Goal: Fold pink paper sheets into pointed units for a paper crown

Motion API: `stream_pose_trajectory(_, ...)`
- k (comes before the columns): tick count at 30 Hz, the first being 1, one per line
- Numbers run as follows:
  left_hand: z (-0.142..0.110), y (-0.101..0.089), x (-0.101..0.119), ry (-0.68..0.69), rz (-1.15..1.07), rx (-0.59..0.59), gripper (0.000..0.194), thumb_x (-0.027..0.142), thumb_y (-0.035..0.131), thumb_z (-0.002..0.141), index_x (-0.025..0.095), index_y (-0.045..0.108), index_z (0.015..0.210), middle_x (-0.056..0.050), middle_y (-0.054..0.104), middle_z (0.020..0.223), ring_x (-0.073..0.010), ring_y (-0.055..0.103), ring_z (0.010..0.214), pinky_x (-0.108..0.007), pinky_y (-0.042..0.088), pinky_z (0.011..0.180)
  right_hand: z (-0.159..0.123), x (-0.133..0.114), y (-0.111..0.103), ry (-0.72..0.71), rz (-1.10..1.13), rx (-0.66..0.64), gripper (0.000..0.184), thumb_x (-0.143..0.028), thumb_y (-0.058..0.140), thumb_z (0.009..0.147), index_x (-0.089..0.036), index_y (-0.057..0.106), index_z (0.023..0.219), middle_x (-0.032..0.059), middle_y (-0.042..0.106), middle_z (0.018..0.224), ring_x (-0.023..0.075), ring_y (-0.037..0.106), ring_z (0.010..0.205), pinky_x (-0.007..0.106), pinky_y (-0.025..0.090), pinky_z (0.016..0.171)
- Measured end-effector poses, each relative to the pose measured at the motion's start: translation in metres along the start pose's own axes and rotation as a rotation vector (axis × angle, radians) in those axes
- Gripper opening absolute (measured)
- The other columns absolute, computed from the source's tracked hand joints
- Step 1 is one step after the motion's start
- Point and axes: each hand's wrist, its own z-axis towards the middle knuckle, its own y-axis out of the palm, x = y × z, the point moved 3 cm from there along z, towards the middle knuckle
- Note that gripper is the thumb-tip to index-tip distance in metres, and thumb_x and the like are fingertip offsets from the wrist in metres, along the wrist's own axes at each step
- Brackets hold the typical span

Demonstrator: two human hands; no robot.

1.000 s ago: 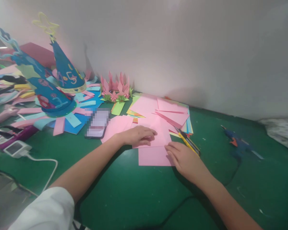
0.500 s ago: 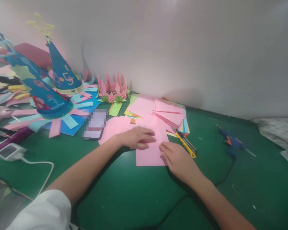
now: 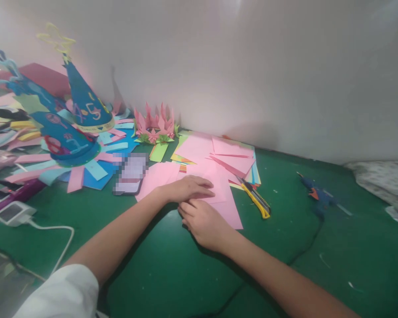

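My left hand [image 3: 190, 188] lies on the pink paper with its fingers stretched out. Just below it, my right hand [image 3: 204, 223] has its fingers curled together at the near left edge of the same pink sheet [image 3: 230, 213]; the fingertips are partly hidden. A lower part of the sheet sticks out to the right, past my right hand. More pink sheets [image 3: 157, 174] lie left of my left hand. To the right rests a yellow and black utility knife [image 3: 257, 198].
A paper stack [image 3: 199, 148] lies by the wall, beside a pink paper crown [image 3: 155, 126]. Blue cone hats [image 3: 86, 97] stand at the left, near a phone [image 3: 132, 174] and a white charger [image 3: 15, 212] with its cable. A blue glue gun [image 3: 321, 198] with a black cord lies right.
My right hand has slid left along the pink sheet, from its right side to below my left hand. The sheet's near part now slants. My left hand has stayed in place.
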Motion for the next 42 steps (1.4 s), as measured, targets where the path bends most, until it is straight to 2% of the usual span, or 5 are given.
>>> stream_pose_trajectory(6, 0.001, 0.002, 0.002, -0.025, 0.011, 0.016, 0.027, 0.025, 0.048, 0.092, 0.021, 0.062, 0.115, -0.01, 0.054, 0.129, -0.0216, 0.048, 0.121, -0.035, 0.036, 0.103, -0.023, 0.018, -0.017, 0.007, 0.159, 0.102, 0.027, -0.024, 0.044, 0.093, -0.019, 0.059, 0.115, 0.0072, 0.06, 0.118, 0.0203, 0.05, 0.107, 0.038, 0.04, 0.095)
stream_pose_trajectory(13, 0.001, -0.002, 0.011, -0.058, 0.119, 0.043, 0.026, 0.029, 0.056, 0.086, 0.021, 0.059, 0.111, -0.011, 0.051, 0.128, -0.0244, 0.05, 0.116, -0.039, 0.037, 0.099, -0.104, 0.102, -0.035, 0.65, -0.129, 0.396, 0.024, -0.029, 0.046, 0.088, -0.016, 0.06, 0.103, 0.0136, 0.06, 0.105, 0.028, 0.055, 0.097, 0.045, 0.044, 0.085)
stream_pose_trajectory(21, 0.003, -0.001, 0.021, -0.261, 0.143, 0.029, 0.054, 0.023, 0.061, 0.074, 0.016, 0.042, 0.124, -0.015, 0.048, 0.123, -0.0288, 0.045, 0.114, -0.043, 0.037, 0.098, -0.118, 0.126, -0.029, 0.81, -0.028, 0.346, 0.031, -0.017, 0.047, 0.08, -0.018, 0.056, 0.111, 0.0101, 0.066, 0.103, 0.0256, 0.062, 0.091, 0.038, 0.049, 0.075)
stream_pose_trajectory(28, 0.007, 0.003, 0.029, -0.328, 0.19, 0.061, 0.056, 0.015, 0.056, 0.068, 0.016, 0.04, 0.122, -0.013, 0.05, 0.114, -0.0282, 0.045, 0.105, -0.043, 0.039, 0.092, -0.129, 0.131, -0.035, 0.656, 0.067, 0.343, 0.034, -0.014, 0.043, 0.082, -0.02, 0.057, 0.112, 0.0094, 0.062, 0.108, 0.0243, 0.058, 0.098, 0.04, 0.047, 0.084)
stream_pose_trajectory(42, 0.008, 0.011, 0.03, -0.416, 0.232, 0.076, 0.055, 0.016, 0.052, 0.065, 0.013, 0.039, 0.118, -0.012, 0.049, 0.103, -0.0273, 0.044, 0.096, -0.044, 0.04, 0.086, -0.132, 0.121, -0.043, 0.574, -0.244, 0.506, 0.039, -0.012, 0.04, 0.084, -0.019, 0.053, 0.12, 0.0123, 0.055, 0.109, 0.0268, 0.051, 0.101, 0.043, 0.042, 0.088)
